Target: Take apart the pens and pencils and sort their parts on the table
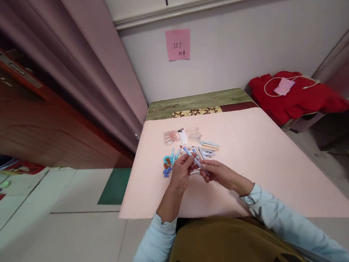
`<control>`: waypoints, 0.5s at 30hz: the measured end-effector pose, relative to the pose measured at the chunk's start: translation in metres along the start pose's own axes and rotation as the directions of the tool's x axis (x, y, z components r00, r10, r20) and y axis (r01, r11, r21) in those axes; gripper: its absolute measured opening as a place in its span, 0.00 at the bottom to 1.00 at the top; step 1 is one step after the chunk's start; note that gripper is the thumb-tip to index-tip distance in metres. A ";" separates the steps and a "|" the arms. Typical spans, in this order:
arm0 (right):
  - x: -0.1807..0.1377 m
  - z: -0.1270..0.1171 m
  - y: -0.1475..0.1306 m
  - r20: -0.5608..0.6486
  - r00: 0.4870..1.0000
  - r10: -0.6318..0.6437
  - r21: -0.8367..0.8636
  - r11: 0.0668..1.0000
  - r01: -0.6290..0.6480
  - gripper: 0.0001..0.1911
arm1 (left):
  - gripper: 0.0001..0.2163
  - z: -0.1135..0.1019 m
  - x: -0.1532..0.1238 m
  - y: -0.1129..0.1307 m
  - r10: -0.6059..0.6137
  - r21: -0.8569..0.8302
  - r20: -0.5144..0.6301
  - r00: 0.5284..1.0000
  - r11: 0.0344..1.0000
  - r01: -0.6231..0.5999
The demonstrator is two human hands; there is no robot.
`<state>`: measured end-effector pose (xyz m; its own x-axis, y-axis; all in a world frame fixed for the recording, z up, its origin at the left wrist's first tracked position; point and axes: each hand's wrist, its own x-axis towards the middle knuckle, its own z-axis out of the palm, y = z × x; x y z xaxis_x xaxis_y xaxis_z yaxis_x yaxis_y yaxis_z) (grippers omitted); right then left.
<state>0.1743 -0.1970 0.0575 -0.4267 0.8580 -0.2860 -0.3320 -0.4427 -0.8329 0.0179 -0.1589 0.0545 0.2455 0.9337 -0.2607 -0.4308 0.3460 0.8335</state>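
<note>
Above the near part of the pile, my left hand (181, 170) and my right hand (219, 172) are both closed on one slim pale-blue and lilac pen (196, 161). The pen slants, its upper end pointing away to the left and its lower end in my right fingers. Just beyond lie several pale pens (208, 154) and beige and blue ones (210, 145). Left of my hands are pens with turquoise, brown and blue decorated ends (167, 166). Farther back rest white pens with black tips (182, 136) and clear pinkish pens (171, 137). My fingers partly hide the pile.
A pale pink sheet (256, 152) covers most of the table, whose green patterned top (202, 100) shows at the back. A pink handwritten note (178, 45) is on the wall. Red cloth (296, 96) with a white cable lies at right; a curtain (95, 60) hangs left.
</note>
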 end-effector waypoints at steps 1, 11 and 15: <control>-0.002 -0.001 -0.001 0.032 0.999 0.039 0.048 0.998 -0.041 0.22 | 0.16 0.001 -0.001 0.001 -0.012 -0.008 0.029 1.000 1.000 0.012; -0.013 -0.002 -0.008 0.277 0.944 0.178 0.294 0.920 -0.260 0.21 | 0.15 0.004 -0.009 0.006 0.018 -0.007 0.149 0.989 1.000 -0.017; -0.013 0.010 -0.008 0.218 0.964 0.154 0.264 0.941 -0.210 0.23 | 0.13 0.009 -0.009 0.006 0.074 0.016 0.080 0.994 0.997 -0.075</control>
<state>0.1744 -0.2072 0.0726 -0.6455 0.7018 -0.3012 -0.4447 -0.6661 -0.5988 0.0213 -0.1661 0.0660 0.2821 0.9462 -0.1585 -0.4338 0.2732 0.8586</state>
